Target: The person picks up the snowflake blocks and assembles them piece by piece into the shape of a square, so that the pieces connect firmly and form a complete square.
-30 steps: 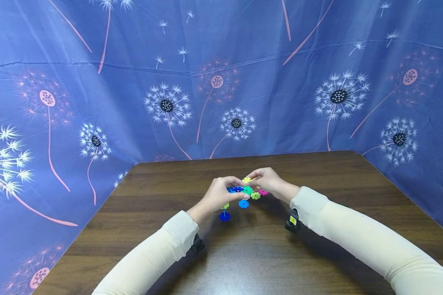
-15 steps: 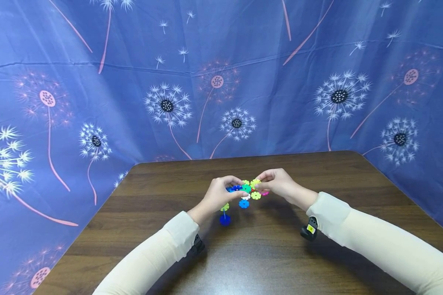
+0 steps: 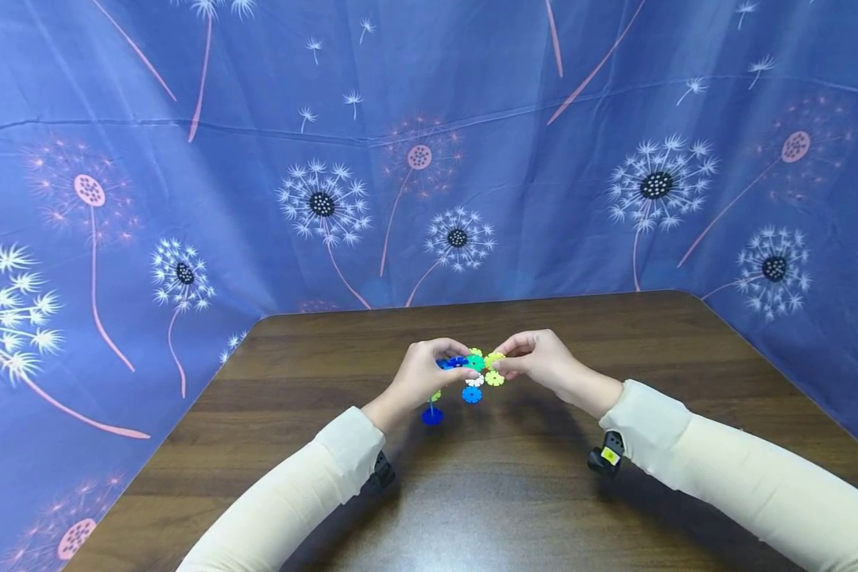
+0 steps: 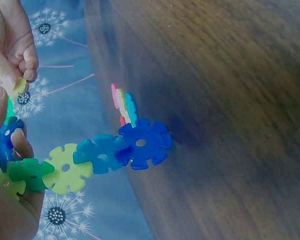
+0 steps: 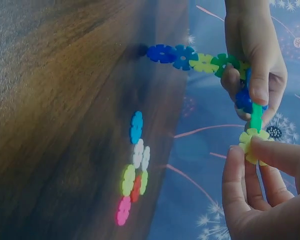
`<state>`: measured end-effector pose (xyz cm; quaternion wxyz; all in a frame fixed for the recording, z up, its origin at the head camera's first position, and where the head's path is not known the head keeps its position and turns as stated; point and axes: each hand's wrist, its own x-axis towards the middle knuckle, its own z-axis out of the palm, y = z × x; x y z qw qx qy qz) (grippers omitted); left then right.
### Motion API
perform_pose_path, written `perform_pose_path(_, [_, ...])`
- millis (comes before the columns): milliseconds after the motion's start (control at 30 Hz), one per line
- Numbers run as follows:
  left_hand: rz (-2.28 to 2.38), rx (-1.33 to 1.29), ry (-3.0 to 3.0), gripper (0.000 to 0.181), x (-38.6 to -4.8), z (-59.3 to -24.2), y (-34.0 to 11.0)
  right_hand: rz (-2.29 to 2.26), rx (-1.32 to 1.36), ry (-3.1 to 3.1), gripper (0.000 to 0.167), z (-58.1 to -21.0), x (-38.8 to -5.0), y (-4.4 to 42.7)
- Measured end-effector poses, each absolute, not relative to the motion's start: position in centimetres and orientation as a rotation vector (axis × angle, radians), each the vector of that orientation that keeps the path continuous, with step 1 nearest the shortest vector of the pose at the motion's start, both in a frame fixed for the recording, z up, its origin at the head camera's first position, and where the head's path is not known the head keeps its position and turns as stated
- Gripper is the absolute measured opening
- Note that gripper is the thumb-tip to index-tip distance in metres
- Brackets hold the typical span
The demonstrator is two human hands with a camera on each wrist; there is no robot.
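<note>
Yellow flower-shaped plastic disc [image 5: 251,142], likely light, stiff, best held by its rim: the right hand [image 3: 546,367] pinches it above the brown wooden table [image 3: 486,485], seemingly touching the multicoloured plastic-disc chain [image 4: 92,157] the left hand [image 3: 422,375] grips.

- Dark brown wooden table [image 3: 372,532], its grain running crosswise.
- Blue cloth [image 3: 529,191] behind the table and along both its sides, printed with white and pink dandelions [image 3: 321,204].
- Long crease [image 3: 286,133] across the cloth, above the table.
- Pale sheen [image 3: 457,544] on the table's near part.
</note>
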<state>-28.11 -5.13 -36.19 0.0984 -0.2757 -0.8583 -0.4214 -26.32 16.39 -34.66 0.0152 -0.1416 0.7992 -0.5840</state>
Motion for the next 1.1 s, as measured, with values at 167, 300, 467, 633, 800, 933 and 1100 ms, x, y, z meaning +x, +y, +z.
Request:
perform_pose_path(167, [-1.249,-0.828,-2.544,0.028,-28.0,-36.0,-4.8,-1.831,-0.453,2.518,0.019,-34.6,-26.0,16.3])
perform_pose_path(300, [-1.186,-0.851,-2.537,0.028,-27.9,-35.8,-4.6,-1.855,-0.472,2.52,0.019,-34.6,-25.8,16.2])
perform_pose_path(467, [-1.221,-0.861,-2.554,0.028,-28.1,-35.6,-4.5,-1.878,-0.455,2.478,0.02,-34.5,-25.9,16.2])
perform_pose_path(633, [-1.551,-0.866,-2.645,0.033,-28.4,-35.0,-5.0,-1.876,-0.451,2.454,0.024,-34.4,-26.3,16.6])
perform_pose_path(800, [-1.714,-0.876,-2.741,0.064,-28.6,-34.4,-5.3,-1.869,-0.431,2.435,0.028,-34.4,-26.6,16.8])
perform_pose_path(933, [-1.565,-0.933,-2.793,0.053,-28.6,-34.2,-5.4,-1.856,-0.419,2.456,0.03,-34.3,-26.5,16.7])
perform_pose_path(1100, [-1.487,-0.963,-2.757,0.035,-28.5,-34.3,-5.3,-1.891,-0.467,2.439,0.031,-33.9,-26.5,16.5])
